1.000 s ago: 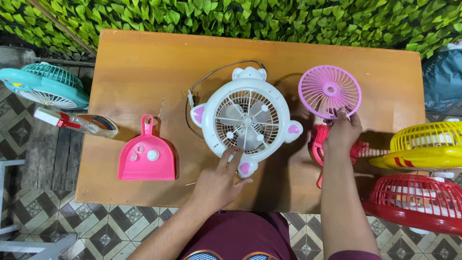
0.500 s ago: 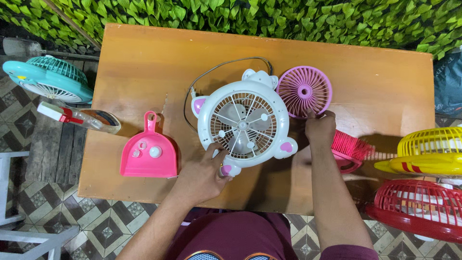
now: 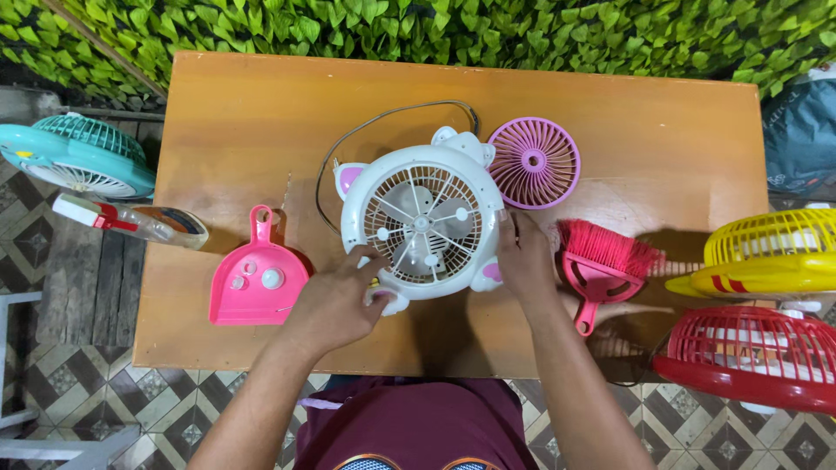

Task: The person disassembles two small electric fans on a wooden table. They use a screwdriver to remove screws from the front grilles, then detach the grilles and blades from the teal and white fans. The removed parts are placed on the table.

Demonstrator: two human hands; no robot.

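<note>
Green leafy backdrop borders a wooden tabletop [image 3: 218, 130] where a white fan [image 3: 422, 222] lies face-up at the centre. Both hands clasp it: left hand [image 3: 335, 300] on its lower-left rim, right hand [image 3: 522, 257] on its right rim. Beside it lie a purple grille [image 3: 534, 163], pink dustpan [image 3: 257, 278] and pink brush [image 3: 601, 261].

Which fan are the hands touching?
The white fan in the middle of the table, with the left hand and right hand on its rim. The teal fan, yellow fan and red fan sit untouched at the sides.
</note>
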